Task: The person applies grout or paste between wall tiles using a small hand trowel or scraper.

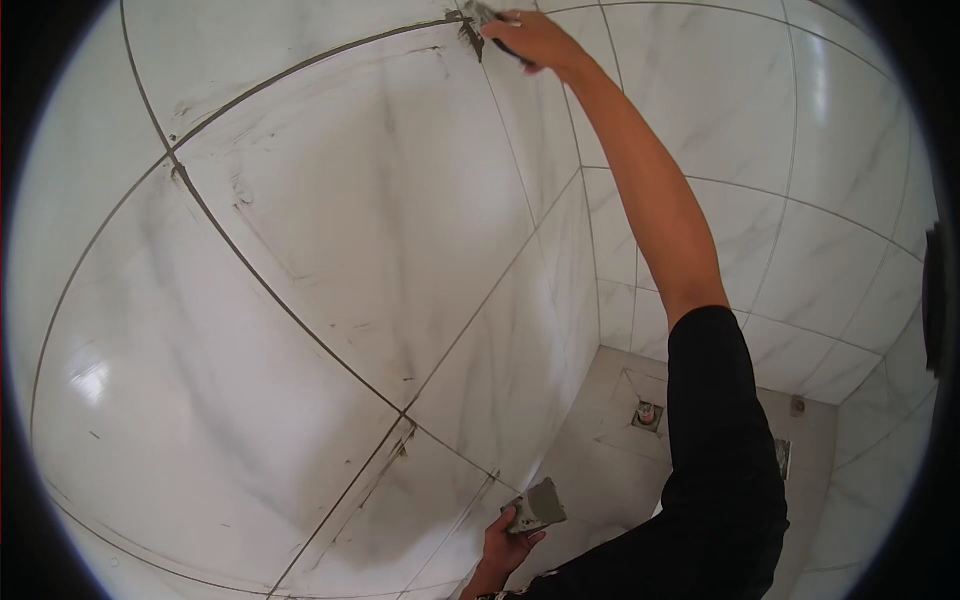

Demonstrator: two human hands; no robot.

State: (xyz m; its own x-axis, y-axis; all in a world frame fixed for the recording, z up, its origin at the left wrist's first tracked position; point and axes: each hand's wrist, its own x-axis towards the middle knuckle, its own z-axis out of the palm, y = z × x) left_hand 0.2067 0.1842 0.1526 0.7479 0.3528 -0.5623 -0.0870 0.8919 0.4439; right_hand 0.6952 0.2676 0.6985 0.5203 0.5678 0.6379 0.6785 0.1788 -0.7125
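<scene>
High up at the wall, my right hand (540, 42) is closed around a putty knife (508, 48) with a dark handle. Its blade end is at a grout line (400, 36) between white marbled tiles, where dark wet grout (470, 38) is smeared. Down low, the fingers of my left hand (508, 548) grip the edge of a small flat plate (520, 522). A layer of grey grout (545, 498) lies on the plate, which is beside the lower part of the tiled wall (330, 230).
A second tiled wall (700, 90) meets this one at a corner. Below, the grey floor (600, 450) has a square drain opening (647, 414) with a pipe in it. A dark object (934, 300) shows at the right edge. Grout smudges mark several tiles.
</scene>
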